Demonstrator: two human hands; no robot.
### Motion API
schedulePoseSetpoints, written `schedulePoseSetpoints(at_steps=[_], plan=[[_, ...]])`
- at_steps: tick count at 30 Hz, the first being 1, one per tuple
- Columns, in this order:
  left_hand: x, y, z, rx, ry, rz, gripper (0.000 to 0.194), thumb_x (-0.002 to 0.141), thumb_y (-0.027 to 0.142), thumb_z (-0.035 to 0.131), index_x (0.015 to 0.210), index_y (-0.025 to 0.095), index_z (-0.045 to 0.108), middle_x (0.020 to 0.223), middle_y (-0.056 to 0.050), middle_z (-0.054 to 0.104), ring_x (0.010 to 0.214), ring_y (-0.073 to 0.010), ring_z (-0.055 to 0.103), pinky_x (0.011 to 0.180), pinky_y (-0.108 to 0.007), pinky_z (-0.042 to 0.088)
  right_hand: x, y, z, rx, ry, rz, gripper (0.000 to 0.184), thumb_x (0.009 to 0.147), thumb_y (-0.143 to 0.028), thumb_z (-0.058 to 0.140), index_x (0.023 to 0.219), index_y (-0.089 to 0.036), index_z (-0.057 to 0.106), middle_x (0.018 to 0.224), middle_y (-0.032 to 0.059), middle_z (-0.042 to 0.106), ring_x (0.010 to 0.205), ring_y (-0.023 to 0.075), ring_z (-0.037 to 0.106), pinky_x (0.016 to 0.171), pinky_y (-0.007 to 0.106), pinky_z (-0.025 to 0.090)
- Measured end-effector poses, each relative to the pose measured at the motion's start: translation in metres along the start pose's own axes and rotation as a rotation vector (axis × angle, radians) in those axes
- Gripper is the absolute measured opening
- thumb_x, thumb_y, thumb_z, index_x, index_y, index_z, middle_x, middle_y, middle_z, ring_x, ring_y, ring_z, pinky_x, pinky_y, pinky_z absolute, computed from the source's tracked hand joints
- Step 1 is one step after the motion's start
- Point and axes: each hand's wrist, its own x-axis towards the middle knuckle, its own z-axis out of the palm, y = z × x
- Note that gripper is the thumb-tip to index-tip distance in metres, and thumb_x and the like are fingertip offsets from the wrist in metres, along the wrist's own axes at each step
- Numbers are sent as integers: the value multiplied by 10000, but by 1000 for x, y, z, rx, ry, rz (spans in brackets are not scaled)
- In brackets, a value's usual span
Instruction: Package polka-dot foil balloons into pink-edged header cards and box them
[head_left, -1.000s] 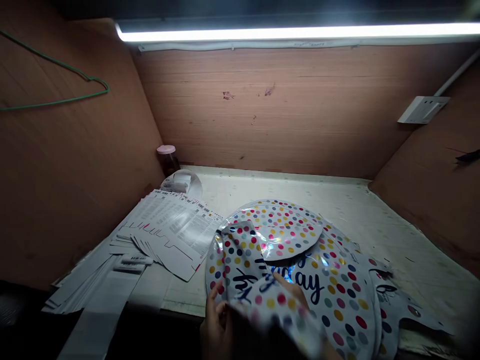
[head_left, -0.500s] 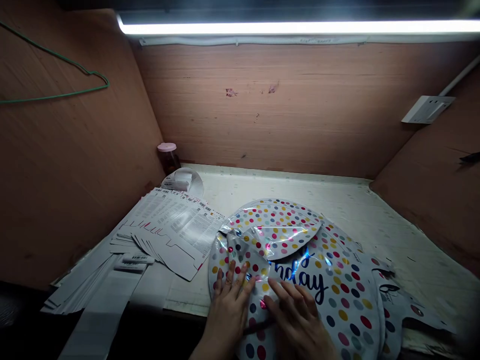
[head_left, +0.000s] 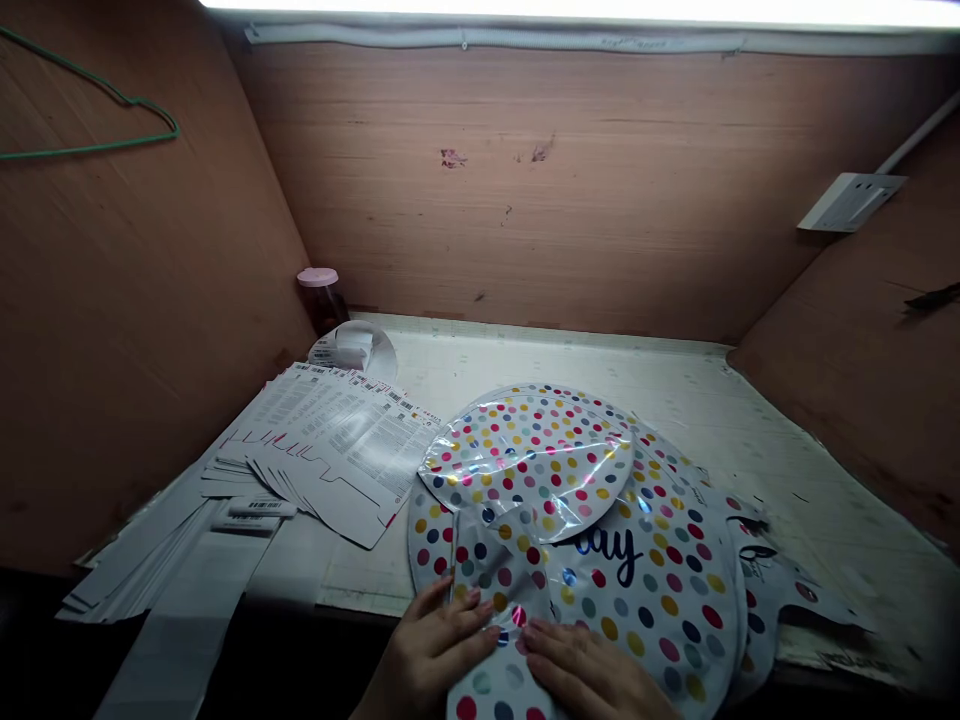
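Observation:
A stack of flat, uninflated foil balloons point(head_left: 667, 560) with coloured dots lies at the table's front, dark lettering ending in "ay" partly covered. The topmost foil balloon point(head_left: 525, 455) has its far part folded over toward me in a rounded flap, and a narrower strip runs down between my hands. My left hand point(head_left: 442, 640) rests on the strip's left side, fingers stretched out. Flat on the strip's right side lies my right hand point(head_left: 585, 665), its fingers extended close together. Neither hand grips the foil visibly.
To the left are fanned printed card sheets point(head_left: 352, 440) and a strip of labels point(head_left: 180, 610). A label roll point(head_left: 379, 350) and a pink-lidded jar point(head_left: 321, 300) stand behind them. Wooden panels point(head_left: 480, 190) enclose the table; a socket point(head_left: 851, 202) is mounted at right.
Both hands have slid toward me along the foil. The folded-over flap has spread wider and come nearer, covering more of the lettering. The camera view has tilted slightly down.

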Motion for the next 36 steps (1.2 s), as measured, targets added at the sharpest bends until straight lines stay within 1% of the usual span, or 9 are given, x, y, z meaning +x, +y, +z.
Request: schedulePoseSetpoints(at_steps=[5,9,11,13,17,20,27,31,36], plan=[[17,18,8,-416,265,-970,349,960,452,492,1164,196,615,840,-49,751,802,-203,733,695,-274,595,59,14,-4,351,188,725,460,1016,-449,323,770,-194,616,736,60,712,661,194,689,595,280,564],[36,31,23,-261,449,-1228,592,888,615,492,1277,170,519,711,-16,684,667,-225,689,649,-329,566,106,12,-9,56,60,1067,266,977,-313,454,821,-179,622,823,103,706,702,234,687,614,340,564],[40,33,31,-142,464,-1229,591,891,646,438,1232,178,554,698,-22,667,640,-231,671,621,-342,546,114,9,-4,-235,85,1037,216,959,-235,471,1044,-149,650,1043,176,695,884,296,697,738,428,578],[39,33,36,-82,451,-1200,559,910,632,398,1187,181,577,676,-24,650,635,-230,663,620,-345,541,115,7,7,-421,114,770,328,971,-225,432,1242,-166,606,1281,195,610,1143,342,613,941,520,510],[29,26,37,-12,409,-1117,474,939,544,409,1194,176,564,795,-54,658,586,-191,633,612,-332,552,115,11,26,-328,-86,307,558,988,-468,402,1516,-313,311,1577,76,307,1433,366,288,1106,584,349],[27,16,25,83,347,-1028,452,922,486,462,1233,175,563,997,-117,664,711,-217,683,648,-352,574,116,16,27,-266,-149,340,659,964,-591,373,1541,-401,117,1634,40,96,1467,414,127,1106,657,279],[61,-3,4,218,-63,-1148,263,916,318,473,967,144,664,877,-111,716,859,-281,687,777,-428,553,115,13,22,-252,-139,329,714,913,-658,419,1525,-452,113,1640,29,-46,1450,488,13,1082,747,175],[44,-8,21,429,-11,-764,478,894,110,366,1337,162,538,1364,-100,595,1246,-284,553,1000,-482,473,113,14,22,-267,-142,298,820,873,-666,475,1544,-395,90,1634,60,-54,1446,499,17,1073,763,161],[15,-28,16,526,-44,-498,522,897,181,431,1415,217,486,1458,-45,510,1383,-326,403,1075,-556,408,109,24,16,-250,-204,87,1028,820,-721,500,1565,-203,17,1619,121,38,1463,429,114,1150,651,189]])
